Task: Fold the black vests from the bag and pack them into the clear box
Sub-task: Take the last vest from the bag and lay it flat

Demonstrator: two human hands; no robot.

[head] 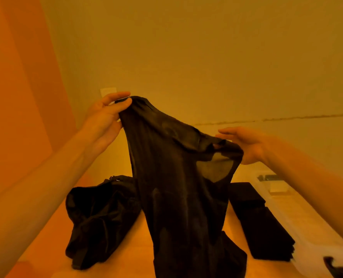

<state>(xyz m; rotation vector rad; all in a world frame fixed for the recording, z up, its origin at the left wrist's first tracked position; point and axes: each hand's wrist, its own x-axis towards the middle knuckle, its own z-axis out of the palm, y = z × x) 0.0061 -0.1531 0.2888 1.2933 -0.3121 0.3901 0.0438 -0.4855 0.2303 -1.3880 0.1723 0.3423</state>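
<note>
I see the left hand (pixel 106 112) raised, pinching one shoulder of the black vest (pixel 176 187). The right hand (pixel 246 145) lies at the other shoulder with fingers straight and thumb hidden, so I cannot tell its grip. The vest hangs between them. The bag (pixel 98 217) is below the left hand, and the folded vests (pixel 263 227) are below the right, beside the clear box (pixel 287 199).

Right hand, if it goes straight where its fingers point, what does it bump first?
Probably the black vest: the right hand points left along its raised top edge. Beyond that is the left hand, pinching the other end. Depth is unclear, so it might pass just behind.
</note>
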